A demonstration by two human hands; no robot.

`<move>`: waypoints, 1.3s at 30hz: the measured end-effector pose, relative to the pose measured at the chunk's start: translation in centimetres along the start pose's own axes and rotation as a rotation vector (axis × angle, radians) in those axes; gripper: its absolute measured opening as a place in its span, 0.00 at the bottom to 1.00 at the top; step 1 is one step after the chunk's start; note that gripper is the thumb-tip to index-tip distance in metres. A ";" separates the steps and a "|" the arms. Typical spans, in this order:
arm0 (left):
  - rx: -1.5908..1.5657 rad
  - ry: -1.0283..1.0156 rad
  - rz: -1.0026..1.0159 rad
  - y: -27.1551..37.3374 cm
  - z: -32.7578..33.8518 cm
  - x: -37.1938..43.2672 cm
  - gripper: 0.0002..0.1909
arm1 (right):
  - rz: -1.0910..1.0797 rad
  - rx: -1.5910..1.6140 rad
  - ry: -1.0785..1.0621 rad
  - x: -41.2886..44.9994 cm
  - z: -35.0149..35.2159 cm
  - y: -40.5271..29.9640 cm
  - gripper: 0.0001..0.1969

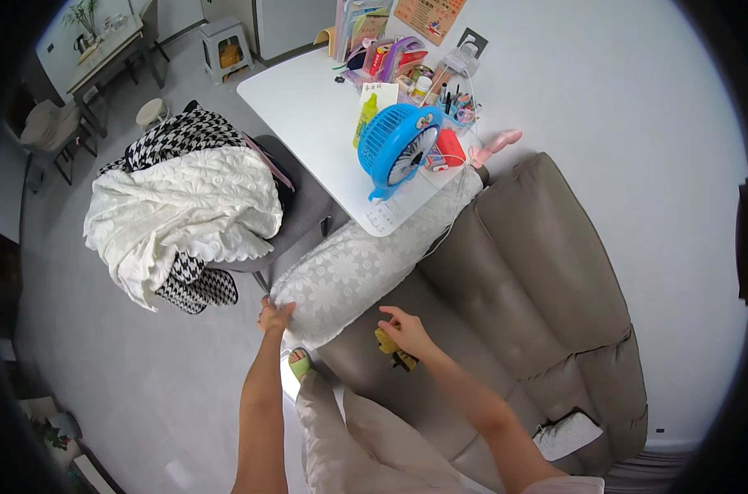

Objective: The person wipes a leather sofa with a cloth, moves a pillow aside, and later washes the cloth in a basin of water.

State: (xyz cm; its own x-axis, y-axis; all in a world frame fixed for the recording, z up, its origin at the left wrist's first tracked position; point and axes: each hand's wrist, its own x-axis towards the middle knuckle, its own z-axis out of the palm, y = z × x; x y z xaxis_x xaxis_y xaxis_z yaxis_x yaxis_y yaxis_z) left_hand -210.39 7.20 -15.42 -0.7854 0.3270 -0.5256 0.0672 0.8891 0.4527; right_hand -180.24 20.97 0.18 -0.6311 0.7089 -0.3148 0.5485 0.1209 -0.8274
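A white floral cover [343, 272] lies over the sofa's armrest, running from under the desk towards me. My left hand [276, 316] grips its near outer corner, with the thumb on top and the fingers around the outer side. My right hand [406, 333] is above the brown leather sofa seat [466, 333], its index finger and thumb apart. Directly under the palm is a small yellow and black item [387, 341], perhaps a soft toy. The hand covers part of it, so I cannot tell whether it is held or lies on the seat.
A white desk [300, 117] overhangs the armrest, with a blue fan [392, 148] and stationery on it. A cable [457, 213] hangs by the sofa. White bedding [188, 204] and a houndstooth cloth [188, 133] are heaped on a grey chair [296, 228]. A white cloth [568, 435] lies on the sofa.
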 end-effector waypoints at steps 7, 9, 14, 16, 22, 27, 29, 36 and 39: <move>-0.067 -0.385 0.755 1.0 -3.7 -15.7 0.14 | 0.001 -0.331 -0.052 2.9 -3.4 1.3 0.47; 0.162 -0.277 1.054 -0.6 -5.0 -19.8 0.15 | -0.063 -0.583 -0.130 4.5 -2.8 -0.7 0.54; -0.116 -0.352 0.901 0.7 -8.9 -28.2 0.14 | -0.225 -0.901 -0.443 5.5 -3.3 1.0 0.45; -0.293 -0.324 0.790 -1.2 -8.1 -28.9 0.15 | -0.243 -0.976 -0.464 5.1 -1.8 2.9 0.36; -0.256 -0.275 0.797 -0.7 -8.6 -31.8 0.14 | -0.317 -0.845 -0.315 -0.7 -0.4 6.8 0.15; -0.493 -0.251 0.632 -5.0 -9.6 -32.9 0.12 | -0.341 -0.702 -0.007 -4.4 -3.7 0.7 0.11; -0.518 -0.307 0.578 -6.0 -11.1 -33.0 0.12 | -0.457 -0.672 0.107 -4.8 -4.3 -1.8 0.11; -0.795 0.158 0.547 -9.7 -29.4 -37.9 0.08 | -0.757 -0.214 0.050 -11.8 9.4 -16.5 0.13; -0.933 0.519 0.458 -15.0 -36.8 -39.2 0.09 | -0.769 0.028 -0.207 -17.5 18.8 -25.2 0.13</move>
State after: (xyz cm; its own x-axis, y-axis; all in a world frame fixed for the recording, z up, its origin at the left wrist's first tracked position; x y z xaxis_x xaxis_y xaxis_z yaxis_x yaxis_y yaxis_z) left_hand -203.30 -30.77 24.88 -0.9771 0.1946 0.0856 0.1008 0.0697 0.9925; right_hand -193.34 -7.61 17.80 -0.9179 0.2895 0.2714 -0.0947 0.5044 -0.8583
